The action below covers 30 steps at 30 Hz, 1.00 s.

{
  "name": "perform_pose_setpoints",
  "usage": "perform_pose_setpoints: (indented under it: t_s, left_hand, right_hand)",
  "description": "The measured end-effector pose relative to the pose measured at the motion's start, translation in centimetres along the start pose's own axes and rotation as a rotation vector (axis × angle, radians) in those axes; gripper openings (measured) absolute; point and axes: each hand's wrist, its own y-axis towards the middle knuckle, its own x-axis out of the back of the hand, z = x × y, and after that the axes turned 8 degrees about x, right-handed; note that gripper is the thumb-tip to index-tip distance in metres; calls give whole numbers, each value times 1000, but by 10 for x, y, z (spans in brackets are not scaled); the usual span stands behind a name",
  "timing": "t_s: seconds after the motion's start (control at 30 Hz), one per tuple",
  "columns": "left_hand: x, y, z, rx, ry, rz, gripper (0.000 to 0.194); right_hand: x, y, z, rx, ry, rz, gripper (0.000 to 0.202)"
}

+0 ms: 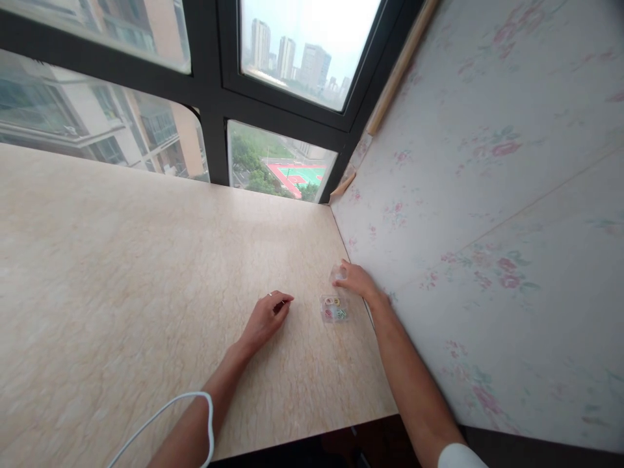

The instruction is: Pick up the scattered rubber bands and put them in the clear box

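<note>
On the marble-patterned sill, a small clear plastic box (324, 317) with compartments contains small coloured loops in red, yellow, green and white; their exact kind is too small to tell. Just beyond it, my right hand (358, 281) grips a clear plastic piece (336, 273), lid-like in look, between thumb and fingers close to the wall. My left hand (264, 317) rests on the sill to the left of the box, apart from it. Its thumb and fingertips are pinched together, and whatever may be between them is too small to make out. A ring (270, 295) is on one finger.
A floral-papered wall (487, 214) rises right beside my right arm. Dark window frames (212, 110) border the sill (121, 273) at the back. A white cable (166, 404) loops over my left forearm. The sill's front edge (312, 434) lies near me.
</note>
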Motion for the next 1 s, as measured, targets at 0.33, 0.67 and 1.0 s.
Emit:
perform_pose_setpoints:
  t_s: [0.33, 0.67, 1.0]
  left_hand:
    - [1, 0, 0, 3, 16, 4, 18]
    - [1, -7, -8, -59, 16, -31, 17]
    - [19, -30, -35, -74, -378, -29, 52]
  right_hand:
    - [8, -33, 82, -27, 1054, -185, 68]
    - [13, -81, 140, -258, 1695, 32, 71]
    - [-13, -113, 152, -336, 1745, 137, 58]
